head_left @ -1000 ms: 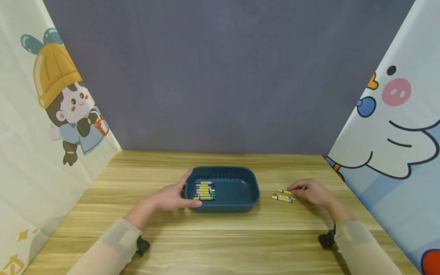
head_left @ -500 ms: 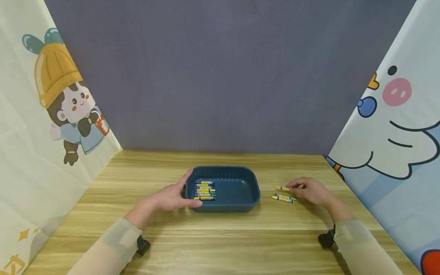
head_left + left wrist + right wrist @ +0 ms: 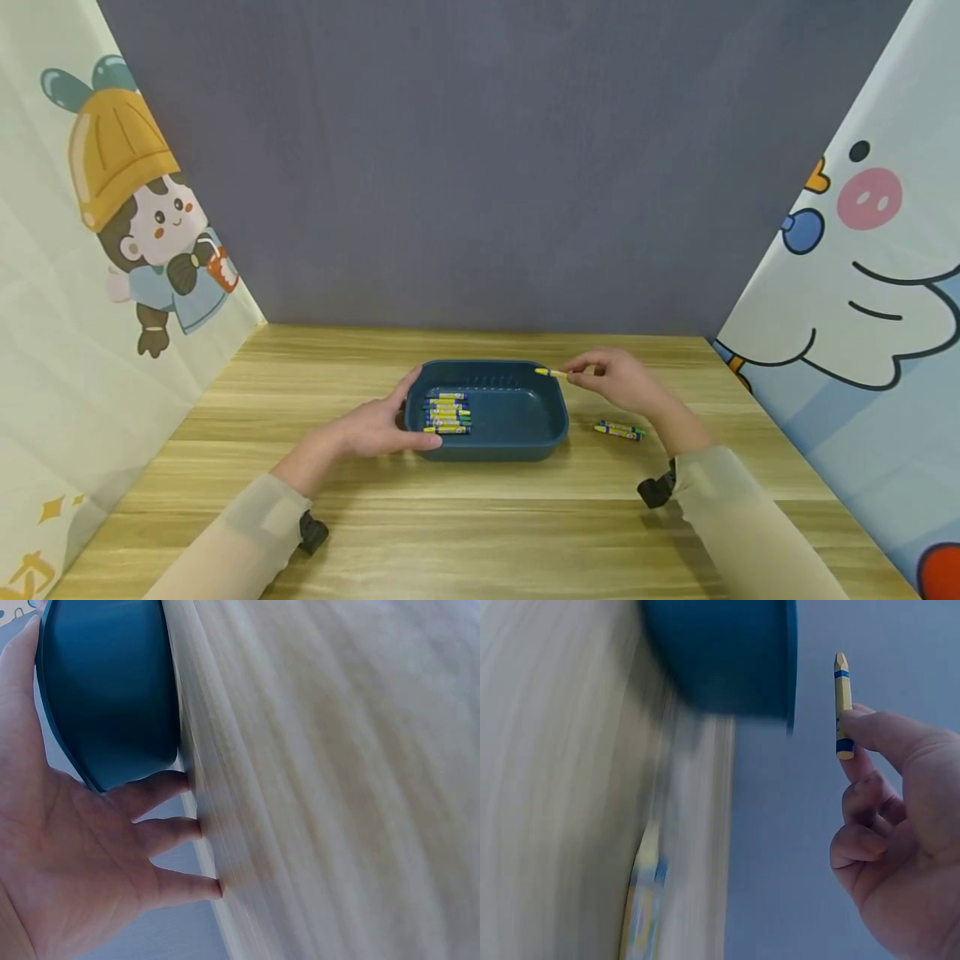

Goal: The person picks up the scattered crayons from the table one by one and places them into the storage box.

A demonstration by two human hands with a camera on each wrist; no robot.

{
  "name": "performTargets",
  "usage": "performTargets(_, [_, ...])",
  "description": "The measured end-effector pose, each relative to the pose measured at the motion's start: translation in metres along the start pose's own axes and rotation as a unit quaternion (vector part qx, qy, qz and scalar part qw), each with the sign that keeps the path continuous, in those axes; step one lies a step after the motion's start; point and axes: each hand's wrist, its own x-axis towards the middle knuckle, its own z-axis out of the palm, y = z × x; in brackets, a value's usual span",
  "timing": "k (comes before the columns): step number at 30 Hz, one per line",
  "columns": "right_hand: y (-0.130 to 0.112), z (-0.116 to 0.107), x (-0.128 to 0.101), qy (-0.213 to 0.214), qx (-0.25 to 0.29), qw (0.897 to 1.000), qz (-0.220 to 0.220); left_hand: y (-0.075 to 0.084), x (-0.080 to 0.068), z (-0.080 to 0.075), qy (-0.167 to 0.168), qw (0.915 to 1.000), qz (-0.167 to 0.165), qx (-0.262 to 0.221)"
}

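A dark blue plastic tray (image 3: 540, 433) sits mid-table with several yellow and blue crayons (image 3: 446, 413) lined up at its left end. My left hand (image 3: 375, 429) rests against the tray's left wall (image 3: 105, 697), thumb along the front and fingers straight. My right hand (image 3: 611, 382) pinches a yellow crayon (image 3: 550, 372) and holds it above the tray's far right rim. In the right wrist view that crayon (image 3: 843, 705) stands up between thumb and finger beside the tray (image 3: 727, 652). Two more crayons (image 3: 618, 430) lie on the table right of the tray.
The wooden table (image 3: 480, 533) is walled by a grey backdrop at the back, and by cartoon-printed cloth panels on the left (image 3: 112, 250) and right (image 3: 862, 275). Black wrist straps show at both sleeves.
My right hand lifted one crayon from the small group on the table and carried it left and up to the tray's right rim. The left hand stayed put.
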Motion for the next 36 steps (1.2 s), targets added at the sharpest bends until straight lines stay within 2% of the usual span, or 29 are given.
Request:
performTargets(4, [-0.03,0.019,0.017,-0.015,0.018,0.999,-0.022,0.0,0.001,0.0,-0.001,1.0,0.003,0.002])
performTargets(9, [-0.062,0.05,0.031,-0.056,0.044,0.996,-0.056,0.001,0.001,0.0,-0.002,1.0,0.006,-0.007])
performTargets(16, [-0.088,0.092,0.041,-0.087,0.044,0.993,-0.073,0.002,0.001,0.0,-0.006,0.9999,0.011,-0.002])
performTargets(25, [-0.096,0.121,0.044,-0.111,0.06,0.989,-0.071,0.001,0.001,0.001,-0.007,0.9999,0.006,-0.009])
performTargets(36, [-0.098,0.129,0.048,-0.142,0.047,0.985,-0.09,-0.001,-0.003,-0.001,0.001,0.9999,0.007,-0.008])
